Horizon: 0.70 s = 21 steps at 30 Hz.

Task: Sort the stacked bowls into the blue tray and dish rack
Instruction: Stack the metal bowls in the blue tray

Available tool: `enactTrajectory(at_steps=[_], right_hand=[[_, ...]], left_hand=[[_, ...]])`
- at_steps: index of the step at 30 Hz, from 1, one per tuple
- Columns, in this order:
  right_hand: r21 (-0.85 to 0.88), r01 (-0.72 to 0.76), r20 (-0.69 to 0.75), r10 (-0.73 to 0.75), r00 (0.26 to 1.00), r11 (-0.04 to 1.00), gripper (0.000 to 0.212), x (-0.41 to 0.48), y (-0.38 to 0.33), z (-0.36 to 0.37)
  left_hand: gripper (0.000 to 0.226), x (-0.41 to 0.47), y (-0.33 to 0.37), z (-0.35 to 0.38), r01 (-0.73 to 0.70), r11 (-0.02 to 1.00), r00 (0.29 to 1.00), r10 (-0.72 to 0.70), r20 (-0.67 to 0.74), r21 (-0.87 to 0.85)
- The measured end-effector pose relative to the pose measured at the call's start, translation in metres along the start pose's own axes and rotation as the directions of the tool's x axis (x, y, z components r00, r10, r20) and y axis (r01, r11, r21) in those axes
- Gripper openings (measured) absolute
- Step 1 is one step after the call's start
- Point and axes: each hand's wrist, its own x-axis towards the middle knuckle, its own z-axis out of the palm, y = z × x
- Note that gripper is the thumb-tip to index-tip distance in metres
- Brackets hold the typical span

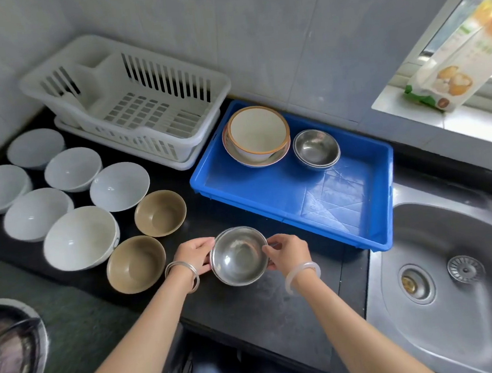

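A steel bowl sits near the front of the black counter, gripped on both sides: my left hand on its left rim, my right hand on its right rim. The blue tray behind it holds a cream bowl with an orange rim stacked in a wider bowl, and a small stack of steel bowls. The white dish rack stands empty at the back left. Several white bowls and two brown bowls lie spread on the counter at left.
A steel sink lies to the right of the counter. A wok on a stove is at the lower left. A food packet leans on the window sill at upper right. The tiled wall runs behind rack and tray.
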Motion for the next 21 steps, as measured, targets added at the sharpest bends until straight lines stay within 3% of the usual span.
enactTrajectory(at_steps=[6, 13, 21], right_hand=[[-0.003, -0.042, -0.027, 0.042, 0.999, 0.999, 0.005, 0.004, 0.018, 0.002], [0.323, -0.286, 0.235, 0.216, 0.948, 0.902, 0.025, 0.007, 0.018, 0.01], [0.478, -0.161, 0.102, 0.127, 0.987, 0.864, 0.017, 0.02, -0.004, -0.029]], left_hand=[[0.032, -0.001, -0.007, 0.001, 0.024, 1.0, 1.0, -0.024, -0.011, 0.004], [0.026, -0.005, -0.001, 0.003, 0.021, 1.0, 1.0, -0.021, 0.009, -0.003], [0.018, -0.016, 0.051, 0.021, -0.131, 0.991, 0.988, 0.127, 0.084, 0.04]])
